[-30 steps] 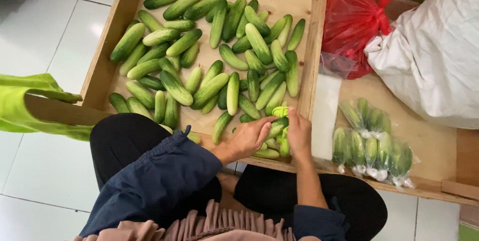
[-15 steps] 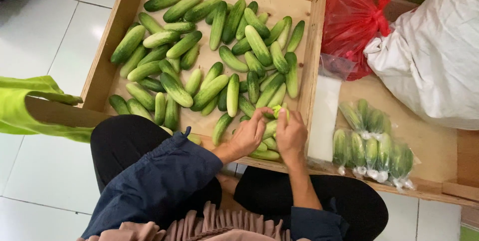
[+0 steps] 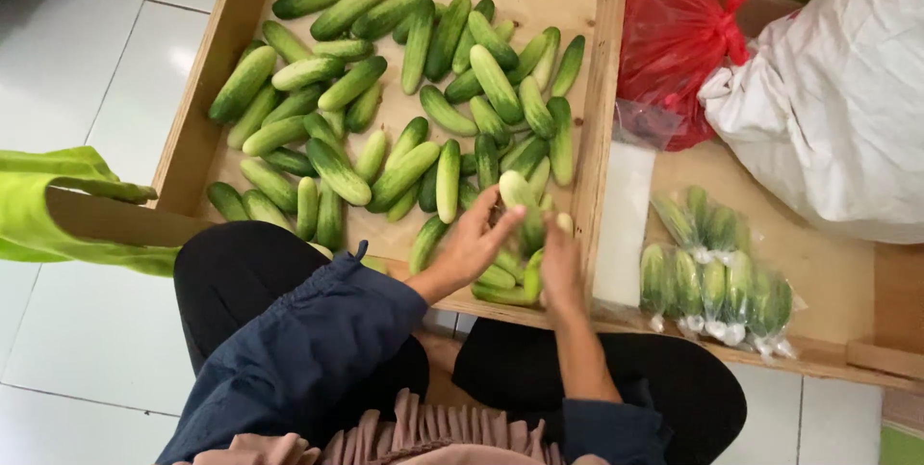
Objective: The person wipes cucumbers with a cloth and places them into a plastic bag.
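- Since the earlier frame, the left hand (image 3: pixel 474 245) has been raised off the pile, and a pale cucumber (image 3: pixel 518 192) is now lifted at its fingertips.
- Left hand: fingers partly spread, thumb and fingertips closed lightly on the lower end of that cucumber, which is held nearly upright.
- Right hand (image 3: pixel 561 263): seen back-on at 3 o'clock of the left hand; fingers curled, a pale tip is seen above them; whether anything is gripped cannot be told.
- The held cucumber is located over the near right corner of the crate (image 3: pixel 599 118), above a small pile.
- Loose cucumbers (image 3: pixel 404 90) are spread from 9 to 12 o'clock of the hands.
- Bagged cucumbers (image 3: pixel 717 277) are laid at 3 o'clock, outside the crate wall.
- A red bag (image 3: pixel 674 51) and a white sack (image 3: pixel 837 109) are placed at 1 to 2 o'clock.
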